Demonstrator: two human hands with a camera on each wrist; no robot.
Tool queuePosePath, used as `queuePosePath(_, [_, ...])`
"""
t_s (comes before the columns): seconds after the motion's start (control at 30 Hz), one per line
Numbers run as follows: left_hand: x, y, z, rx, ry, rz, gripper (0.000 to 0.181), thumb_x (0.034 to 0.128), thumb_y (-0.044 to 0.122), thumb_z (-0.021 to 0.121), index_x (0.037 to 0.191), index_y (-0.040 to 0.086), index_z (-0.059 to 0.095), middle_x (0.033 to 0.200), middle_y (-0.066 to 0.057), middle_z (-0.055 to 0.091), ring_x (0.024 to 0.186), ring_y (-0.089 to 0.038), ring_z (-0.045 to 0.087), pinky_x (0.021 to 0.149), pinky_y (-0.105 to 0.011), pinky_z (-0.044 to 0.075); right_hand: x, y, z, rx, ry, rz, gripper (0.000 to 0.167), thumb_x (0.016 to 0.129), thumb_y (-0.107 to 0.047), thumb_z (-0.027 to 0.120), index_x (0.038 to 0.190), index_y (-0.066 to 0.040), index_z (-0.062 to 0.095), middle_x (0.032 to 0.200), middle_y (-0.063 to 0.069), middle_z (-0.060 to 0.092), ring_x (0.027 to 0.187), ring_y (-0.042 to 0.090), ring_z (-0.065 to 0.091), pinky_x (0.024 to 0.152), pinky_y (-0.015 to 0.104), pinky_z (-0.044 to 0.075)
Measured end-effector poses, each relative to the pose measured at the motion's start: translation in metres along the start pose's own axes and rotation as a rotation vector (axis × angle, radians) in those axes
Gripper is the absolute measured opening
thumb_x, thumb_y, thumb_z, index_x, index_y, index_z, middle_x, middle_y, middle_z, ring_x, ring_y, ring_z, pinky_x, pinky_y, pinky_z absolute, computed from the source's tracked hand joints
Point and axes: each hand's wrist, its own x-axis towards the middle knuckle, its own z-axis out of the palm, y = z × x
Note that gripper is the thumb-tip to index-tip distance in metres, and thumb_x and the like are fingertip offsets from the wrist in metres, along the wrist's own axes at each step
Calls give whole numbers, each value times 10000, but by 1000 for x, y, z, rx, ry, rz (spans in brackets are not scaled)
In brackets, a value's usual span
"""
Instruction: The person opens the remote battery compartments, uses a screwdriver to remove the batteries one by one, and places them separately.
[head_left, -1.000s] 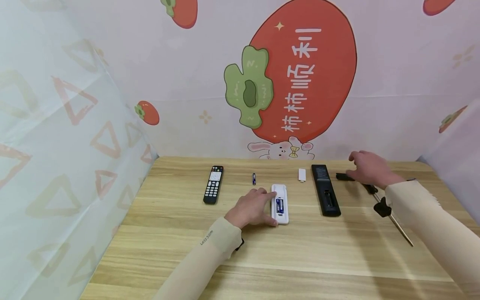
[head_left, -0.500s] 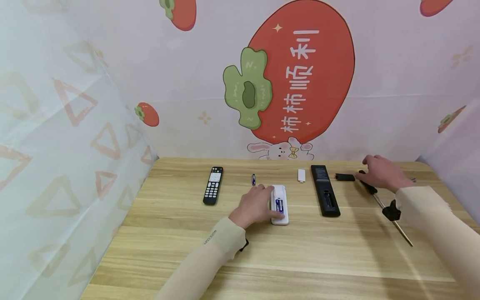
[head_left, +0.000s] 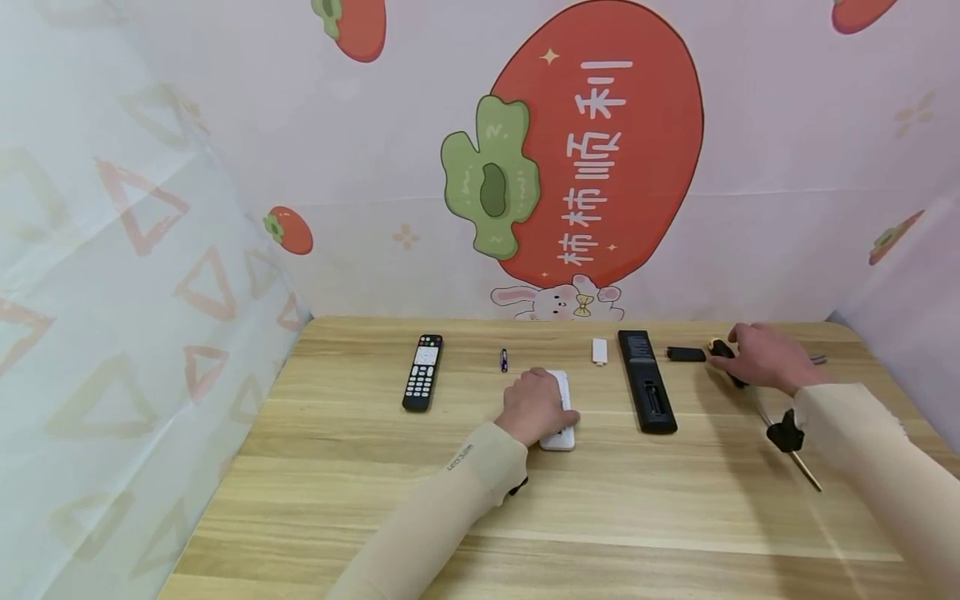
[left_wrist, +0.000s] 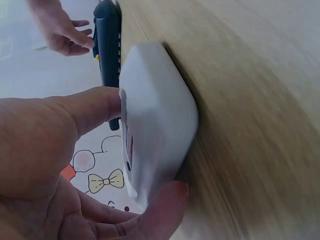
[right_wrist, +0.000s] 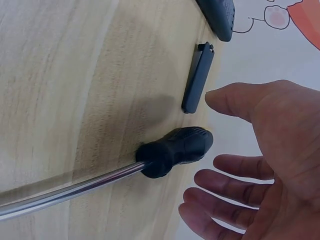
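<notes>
My left hand (head_left: 534,408) lies over the white remote (head_left: 564,443) and covers most of it. In the left wrist view its thumb and fingers span the white remote (left_wrist: 160,105) and grip it by its sides. My right hand (head_left: 768,360) hovers at the screwdriver's handle (head_left: 723,354). The right wrist view shows the right hand (right_wrist: 285,160) with fingers apart and nothing held, beside the black screwdriver handle (right_wrist: 177,150). A small black cover (head_left: 686,354) lies just left of that handle.
Left of my left hand are a black remote (head_left: 423,373) with its buttons up and a small battery (head_left: 504,360). A white cover (head_left: 599,351) and a black remote (head_left: 647,383) with its battery bay exposed lie between the hands. A patterned backdrop (head_left: 375,250) stands behind.
My left hand has shifted right, farther over the white remote, hiding its batteries. My right hand has moved right, from above the black cover to the screwdriver's handle.
</notes>
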Motion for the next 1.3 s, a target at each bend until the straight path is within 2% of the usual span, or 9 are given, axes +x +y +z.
queuePosePath(0.13, [3, 2, 0, 4, 2, 9, 767, 822, 473, 821, 1297, -66, 554, 936, -96, 603, 792, -196, 562, 660, -339, 511, 0, 1, 0, 6, -14, 11, 680, 951, -377, 663, 1199, 241, 527, 1139, 421, 576, 952, 521, 616, 758, 597, 512])
queuePosePath(0.33, [7, 4, 0, -38, 32, 9, 724, 820, 486, 819, 1249, -46, 578, 912, -86, 596, 762, -196, 564, 621, -325, 498, 1, 4, 2, 14, -20, 20, 694, 946, -381, 670, 1205, 244, 514, 1132, 427, 570, 925, 507, 621, 732, 585, 513])
queuePosePath(0.57, [19, 9, 1, -8, 84, 9, 830, 824, 506, 807, 1337, -88, 535, 1057, -150, 645, 848, -216, 601, 704, -363, 536, 0, 5, 7, 13, -3, 13, 672, 946, -376, 664, 1190, 232, 515, 1108, 412, 571, 916, 480, 612, 718, 588, 508])
queuePosePath(0.83, [32, 12, 3, 16, 81, -18, 808, 818, 500, 815, 1321, -69, 540, 1021, -136, 628, 822, -210, 592, 697, -348, 528, -6, 2, 6, 32, -10, 24, 705, 948, -380, 672, 1229, 242, 496, 1176, 448, 523, 1002, 557, 570, 751, 615, 498])
queuePosePath(1.07, [32, 12, 2, 35, 64, -34, 838, 831, 520, 801, 1374, -48, 508, 1041, -126, 624, 818, -204, 584, 720, -352, 529, -9, 0, 6, 45, 2, 26, 714, 944, -386, 681, 1242, 233, 486, 1198, 451, 508, 1017, 567, 558, 780, 636, 484])
queuePosePath(1.2, [29, 7, -1, 21, 47, -4, 862, 821, 562, 796, 1391, -13, 501, 1059, -118, 593, 816, -223, 570, 712, -358, 513, -9, -1, 8, 43, 13, 25, 733, 943, -394, 680, 1255, 237, 474, 1221, 460, 493, 1049, 587, 536, 813, 655, 471])
queuePosePath(1.3, [25, -1, -5, 19, 30, 61, 888, 782, 592, 815, 1409, 37, 518, 1174, -125, 578, 935, -246, 577, 796, -389, 530, -10, -3, 7, 53, 18, 33, 749, 946, -402, 673, 1278, 233, 457, 1245, 469, 462, 1064, 598, 524, 829, 671, 457])
